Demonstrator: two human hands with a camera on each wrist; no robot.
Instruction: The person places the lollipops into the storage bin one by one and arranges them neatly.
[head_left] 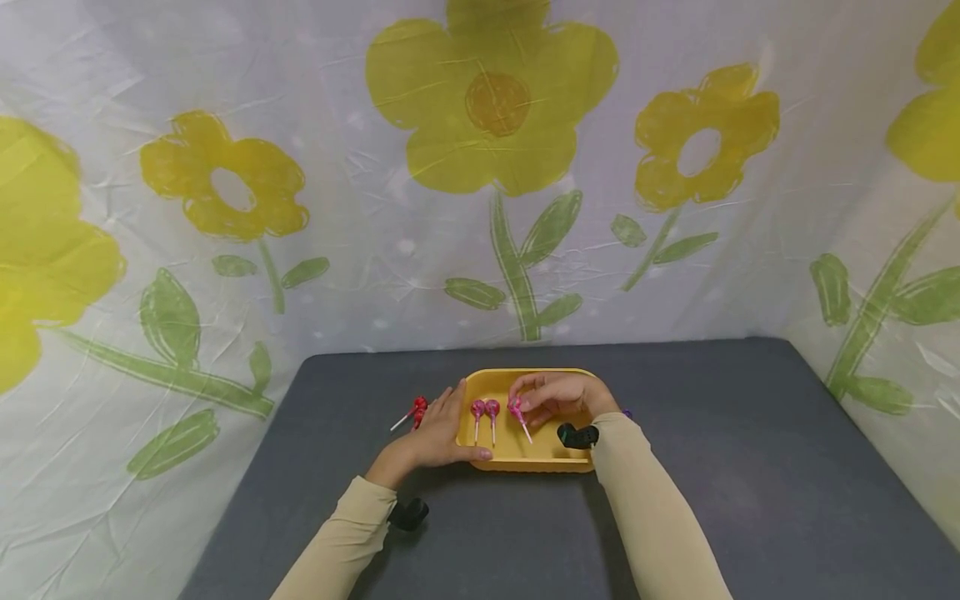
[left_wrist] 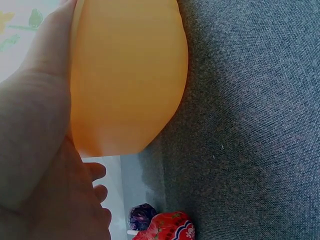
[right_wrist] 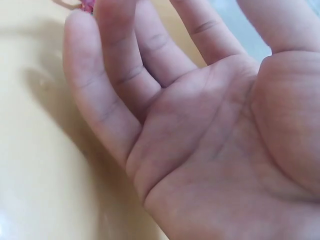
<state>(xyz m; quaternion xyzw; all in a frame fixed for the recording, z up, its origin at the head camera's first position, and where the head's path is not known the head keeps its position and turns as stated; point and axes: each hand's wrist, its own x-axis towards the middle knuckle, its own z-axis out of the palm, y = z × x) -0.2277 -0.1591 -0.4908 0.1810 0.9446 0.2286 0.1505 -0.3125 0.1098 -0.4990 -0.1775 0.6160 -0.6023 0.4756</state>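
A yellow tray (head_left: 525, 467) lies on the dark table. My left hand (head_left: 437, 435) rests along its left end, thumb on the near rim and fingers straight; in the left wrist view the hand (left_wrist: 45, 135) lies against the tray's outer wall (left_wrist: 127, 75). Two pink lollipops (head_left: 477, 408) (head_left: 492, 408) lie side by side in the tray's left part. My right hand (head_left: 562, 395), over the tray, pinches a pink lollipop (head_left: 517, 407) with its stick pointing down toward the near side. In the right wrist view the palm (right_wrist: 200, 135) shows, with a bit of pink wrapper (right_wrist: 88, 5) beyond the fingertips.
Red lollipops (head_left: 420, 404) lie on the table just left of my left hand. A dark purple lollipop (left_wrist: 142, 217) shows beside a red one (left_wrist: 172, 227) in the left wrist view. Something purple (head_left: 627, 413) is partly hidden behind my right wrist. A flowered cloth hangs behind the table.
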